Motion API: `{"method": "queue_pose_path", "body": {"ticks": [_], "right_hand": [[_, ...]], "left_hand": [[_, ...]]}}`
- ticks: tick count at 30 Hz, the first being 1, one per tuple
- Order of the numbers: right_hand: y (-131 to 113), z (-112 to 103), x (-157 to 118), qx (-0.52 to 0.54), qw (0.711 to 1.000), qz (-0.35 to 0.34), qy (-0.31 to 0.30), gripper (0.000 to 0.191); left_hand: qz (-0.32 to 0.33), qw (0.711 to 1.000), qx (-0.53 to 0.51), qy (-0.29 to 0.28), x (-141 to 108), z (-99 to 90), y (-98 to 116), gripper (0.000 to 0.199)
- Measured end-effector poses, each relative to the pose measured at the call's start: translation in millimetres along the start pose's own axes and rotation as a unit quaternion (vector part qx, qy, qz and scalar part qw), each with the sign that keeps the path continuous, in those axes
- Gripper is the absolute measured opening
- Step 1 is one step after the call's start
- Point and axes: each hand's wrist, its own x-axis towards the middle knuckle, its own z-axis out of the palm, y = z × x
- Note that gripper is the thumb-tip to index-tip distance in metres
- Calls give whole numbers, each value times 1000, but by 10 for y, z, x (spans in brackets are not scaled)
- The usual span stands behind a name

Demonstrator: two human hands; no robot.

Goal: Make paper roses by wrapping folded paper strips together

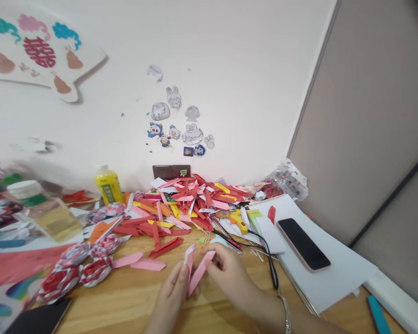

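Observation:
Low in the middle of the head view, my left hand [174,283] pinches a folded pink paper strip [190,260] with a white edge. To its right my right hand [230,273] holds another pink strip [201,272], slanted, between thumb and fingers. The strips' lower ends come close together between the hands; whether they join cannot be made out. Behind the hands lies a large pile of folded red, pink, yellow and orange strips [191,199]. Two loose pink strips [148,264] lie left of my left hand on the wooden table [118,306].
A yellow glue gun [238,220] with a black cable lies behind my right hand. At right, a phone [303,244] rests on white paper [348,273]. Red-and-white paper balls [95,271], a yellow-labelled bottle [109,185] and a clear jar [52,215] stand left.

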Motion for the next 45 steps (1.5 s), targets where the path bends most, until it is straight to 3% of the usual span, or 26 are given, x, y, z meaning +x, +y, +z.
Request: {"method": "queue_pose_path", "body": {"ticks": [3, 7, 12, 15, 20, 25, 30, 34, 39, 42, 45], "right_hand": [[37, -56, 23, -15, 1000, -6, 0, 13], [53, -86, 17, -2, 997, -62, -40, 13], [-4, -114, -3, 31, 996, -62, -60, 15], [-39, -126, -4, 58, 994, -57, -69, 14], [-14, -81, -20, 108, 988, -71, -82, 15], [36, -58, -61, 141, 985, -40, -94, 26], [34, -78, -78, 142, 981, -58, -120, 32], [28, -131, -18, 97, 986, -53, -126, 24], [-27, -231, 48, 2, 980, -46, -192, 19], [-28, -245, 57, -39, 981, -52, -185, 18], [19, -216, 66, -50, 986, -57, -149, 17]], "left_hand": [[17, 1000, 4, 19, 16, -47, -63, 51], [15, 997, 20, -68, 20, -71, -195, 48], [119, 984, 62, -119, -39, -65, -184, 43], [175, 976, 61, -114, -72, -78, -125, 42], [197, 970, 96, -101, -48, -105, -147, 42], [153, 975, 103, -121, -14, -80, -206, 48], [8, 982, -31, -185, 3, -14, -176, 48], [-99, 953, -159, -238, -2, 16, -112, 48], [-152, 923, -187, -299, -23, 21, -59, 47], [-132, 945, -152, -258, -26, 39, -55, 48], [-43, 988, -46, -141, -8, 40, -49, 43]]}}
